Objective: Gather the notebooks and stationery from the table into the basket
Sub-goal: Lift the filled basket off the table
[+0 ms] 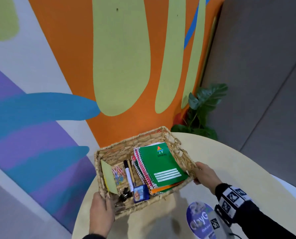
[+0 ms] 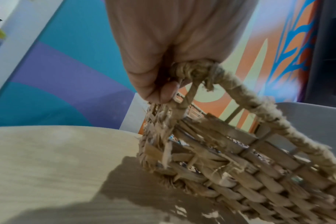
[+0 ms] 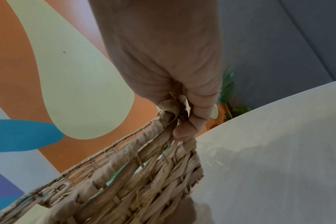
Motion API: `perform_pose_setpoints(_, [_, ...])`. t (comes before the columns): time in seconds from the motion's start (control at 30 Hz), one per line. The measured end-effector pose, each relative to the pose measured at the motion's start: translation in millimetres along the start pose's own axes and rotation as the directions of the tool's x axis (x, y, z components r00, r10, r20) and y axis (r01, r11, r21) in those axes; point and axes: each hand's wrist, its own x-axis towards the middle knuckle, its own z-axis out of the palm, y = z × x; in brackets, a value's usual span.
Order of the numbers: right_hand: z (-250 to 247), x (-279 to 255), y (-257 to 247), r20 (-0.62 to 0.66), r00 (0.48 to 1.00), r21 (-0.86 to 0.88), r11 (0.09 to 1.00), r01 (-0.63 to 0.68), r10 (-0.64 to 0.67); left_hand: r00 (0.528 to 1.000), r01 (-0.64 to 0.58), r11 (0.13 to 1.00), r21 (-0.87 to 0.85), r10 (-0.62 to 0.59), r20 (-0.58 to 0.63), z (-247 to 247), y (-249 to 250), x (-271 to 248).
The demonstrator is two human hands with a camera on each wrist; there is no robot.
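Fingers (image 2: 163, 91) of both hands curl around opposite rims, basket (image 1: 119, 149) between them.

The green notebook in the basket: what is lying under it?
Under the green notebook lie more spiral notebooks, with pink and white coils and an orange edge showing. Their covers, their count and the basket floor beneath are hidden.
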Motion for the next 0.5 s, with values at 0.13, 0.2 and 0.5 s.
perform_pose_setpoints(0.13, [20, 46, -27, -0.007, 1.000, 0.018, 1.000, -0.006, 0.006, 0.996, 0.065, 0.997, -0.029, -0.067, -0.052, 17, -4, 27])
perform_pose_setpoints(0.2, [29, 65, -35, -0.009, 1.000, 0.031, 0.999, -0.018, 0.018, 0.993, 0.091, 0.995, -0.040, -0.094, -0.072, 25, -7, 35])
perform_pose_setpoints(0.5, [62, 109, -40, -0.059, 0.997, 0.023, 0.999, -0.039, 0.041, 0.961, 0.253, 0.962, -0.106, -0.262, -0.086, 49, -13, 49])
